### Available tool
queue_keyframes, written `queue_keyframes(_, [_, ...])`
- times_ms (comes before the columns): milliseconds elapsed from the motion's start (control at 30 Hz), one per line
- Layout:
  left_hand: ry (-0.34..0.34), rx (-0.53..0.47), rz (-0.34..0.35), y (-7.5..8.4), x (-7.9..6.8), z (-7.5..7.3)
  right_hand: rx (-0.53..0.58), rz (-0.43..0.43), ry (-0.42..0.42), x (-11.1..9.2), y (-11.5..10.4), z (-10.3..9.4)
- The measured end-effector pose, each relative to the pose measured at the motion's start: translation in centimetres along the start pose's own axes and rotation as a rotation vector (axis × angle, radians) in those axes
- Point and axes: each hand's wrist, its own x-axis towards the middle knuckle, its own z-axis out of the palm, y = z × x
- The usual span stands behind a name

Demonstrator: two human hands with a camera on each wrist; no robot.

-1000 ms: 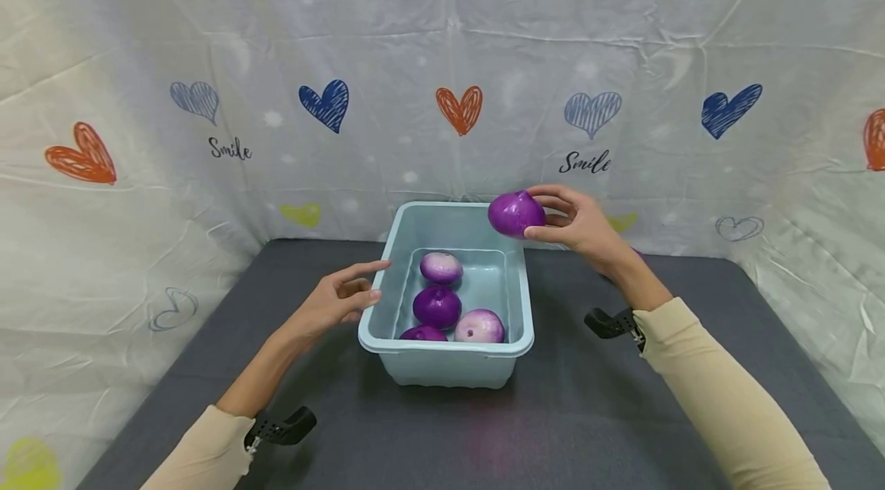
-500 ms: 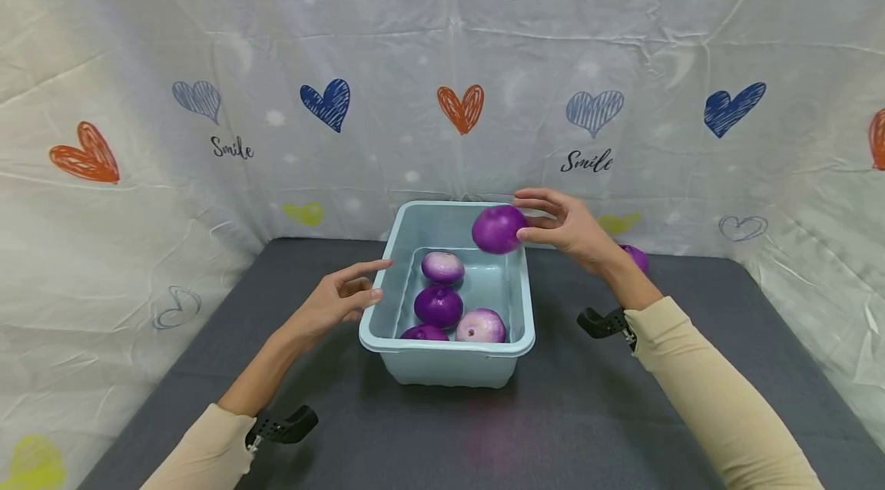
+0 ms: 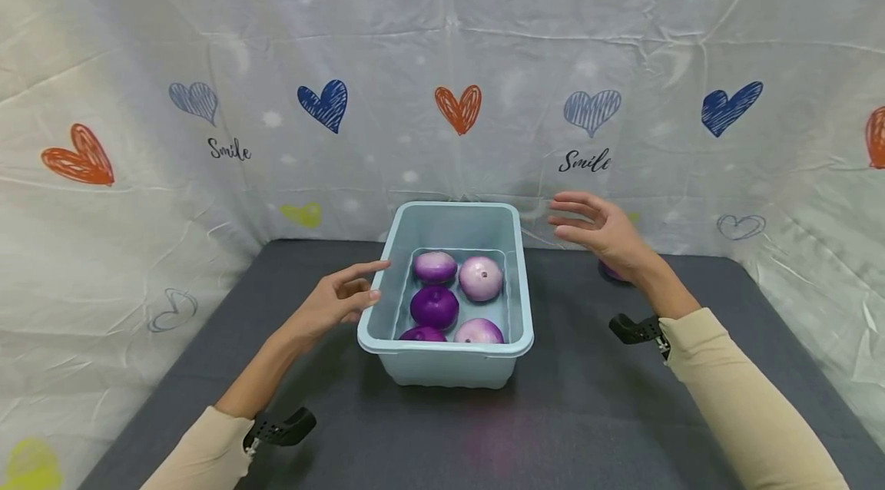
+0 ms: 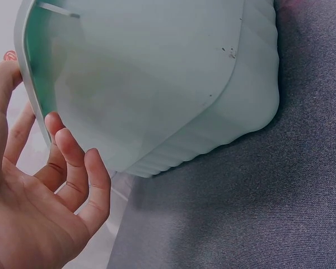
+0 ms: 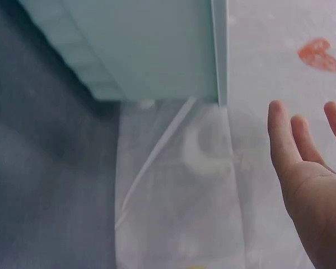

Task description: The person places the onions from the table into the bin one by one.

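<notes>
A light blue plastic bin [image 3: 449,367] stands on the dark table, holding several red onions. A dark purple onion [image 3: 434,307] lies in the middle, with a paler one [image 3: 480,279] at its upper right. My left hand [image 3: 346,294] is at the bin's left rim, index fingertip and thumb touching it. In the left wrist view, the other fingers of that hand [image 4: 56,196] curve loosely beside the bin's wall. My right hand [image 3: 598,229] hangs in the air to the right of the bin, fingers relaxed and nothing in them.
Another purple onion [image 3: 611,273] lies on the dark tabletop [image 3: 588,398], mostly hidden behind my right wrist. A white curtain [image 3: 394,37] printed with hearts hangs close behind the table and along both sides.
My right hand has let go of the onion it carried over the bin and drawn back right. That onion now lies inside, at the right. My left hand has stayed at the rim.
</notes>
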Motion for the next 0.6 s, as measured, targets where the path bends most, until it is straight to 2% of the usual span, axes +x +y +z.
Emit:
queue_keyframes(233, [0.001, 0.001, 0.007, -0.1, 0.0, -0.1, -0.076, 0.053, 0.059, -2.0, 0.4, -2.3])
queue_keyframes(433, [-0.005, -0.003, 0.009, -0.1, -0.1, -0.1, -0.126, 0.085, 0.108, -4.1, 1.7, -4.1])
queue_keyframes(600, [-0.004, -0.009, 0.007, -0.1, 0.0, -0.1, -0.240, 0.146, 0.175, -6.2, 2.6, -5.2])
